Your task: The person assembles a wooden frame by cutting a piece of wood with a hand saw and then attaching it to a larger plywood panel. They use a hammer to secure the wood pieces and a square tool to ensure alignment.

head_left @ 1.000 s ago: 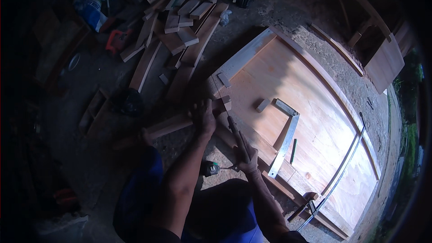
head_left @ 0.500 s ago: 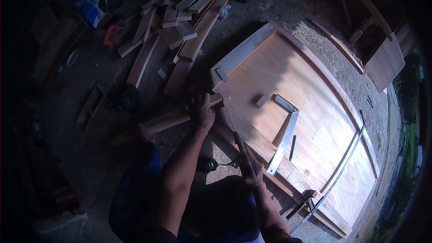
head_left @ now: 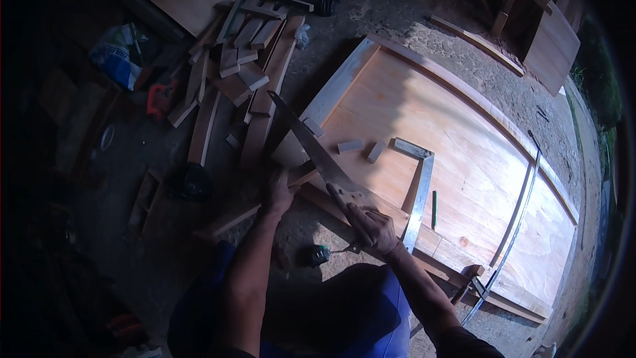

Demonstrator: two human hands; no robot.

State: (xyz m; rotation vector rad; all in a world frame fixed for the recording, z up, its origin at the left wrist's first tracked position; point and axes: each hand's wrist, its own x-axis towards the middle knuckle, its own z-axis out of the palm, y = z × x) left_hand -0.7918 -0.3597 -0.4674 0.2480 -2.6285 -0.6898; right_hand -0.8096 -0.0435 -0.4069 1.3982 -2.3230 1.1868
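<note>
My right hand point(head_left: 372, 227) grips a handsaw by its handle. The saw's blade point(head_left: 308, 142) points to the far left, flat side showing, above the corner of a framed plywood panel point(head_left: 457, 159). My left hand point(head_left: 275, 195) is closed round a wooden strip point(head_left: 232, 221) at the panel's near left edge; shadow blurs its fingers. Small wooden offcuts lie on the panel: one block point(head_left: 349, 146) beside the blade, a second block point(head_left: 375, 151) to its right, and a third block point(head_left: 313, 126) near the frame's left corner. A metal try square point(head_left: 420, 182) rests right of them.
A green pencil point(head_left: 434, 209) and a long metal clamp point(head_left: 517, 232) are on the panel. Near my knees lies a tape measure point(head_left: 320, 254). Timber pieces point(head_left: 248, 69) are heaped at the far left, beside a red tool point(head_left: 159, 98) and a bag point(head_left: 119, 53).
The saw has come up from the strip and turned flat side up. A new small block lies on the panel where the strip's end was. My left hand has shifted slightly left and nearer.
</note>
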